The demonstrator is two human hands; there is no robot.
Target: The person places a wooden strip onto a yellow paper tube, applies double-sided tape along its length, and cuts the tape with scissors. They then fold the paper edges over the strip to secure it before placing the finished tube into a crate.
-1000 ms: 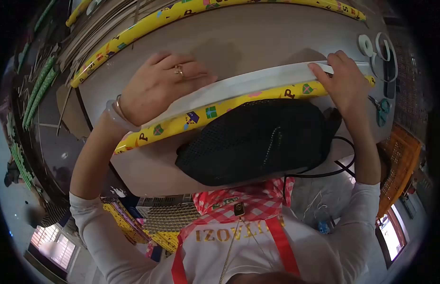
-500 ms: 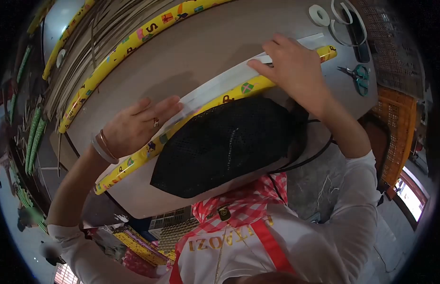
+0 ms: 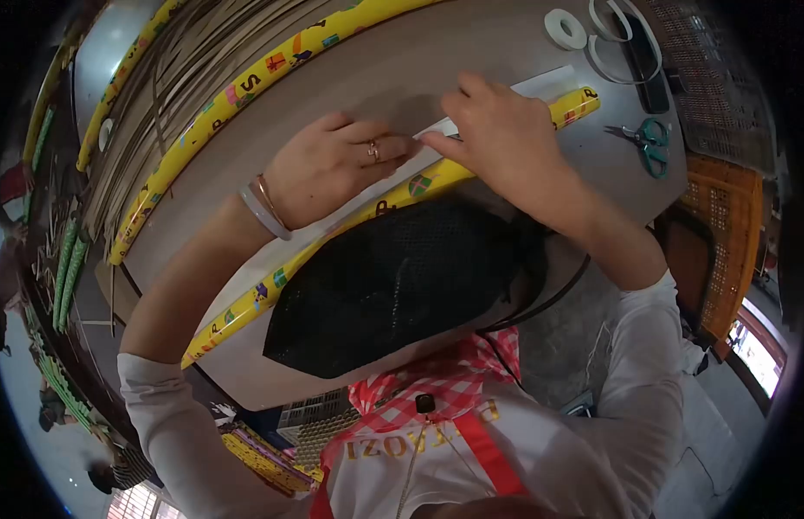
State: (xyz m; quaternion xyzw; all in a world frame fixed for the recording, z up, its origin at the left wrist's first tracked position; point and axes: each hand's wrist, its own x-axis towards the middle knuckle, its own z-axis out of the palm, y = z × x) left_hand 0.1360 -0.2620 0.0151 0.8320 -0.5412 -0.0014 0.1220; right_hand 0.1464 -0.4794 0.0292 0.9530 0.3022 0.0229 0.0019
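Note:
A long roll of yellow printed wrapping paper [image 3: 419, 186] lies slantwise across the table, with its white underside [image 3: 545, 84] showing along the far edge. My left hand [image 3: 337, 164] lies over this white strip, its fingers stretched to the right and their tips close to my right thumb. My right hand [image 3: 506, 138] is bent over the paper near the roll's right end, thumb and fingers closed together; what is between them is mostly hidden. On the near side, a black mesh bag [image 3: 385, 285] rests against the roll.
Teal-handled scissors [image 3: 651, 145], a white tape roll [image 3: 565, 29], a loose white strip [image 3: 603, 65] and a black phone-like object [image 3: 649, 78] lie at the right. Beyond stretches another yellow roll [image 3: 194, 143], beside many thin brown strips [image 3: 173, 78]. An orange chair [image 3: 722, 233] stands at right.
My left hand has slid up and right along the white strip until its fingertips are close to my right hand. My right hand has shifted slightly left, and the view has moved a little.

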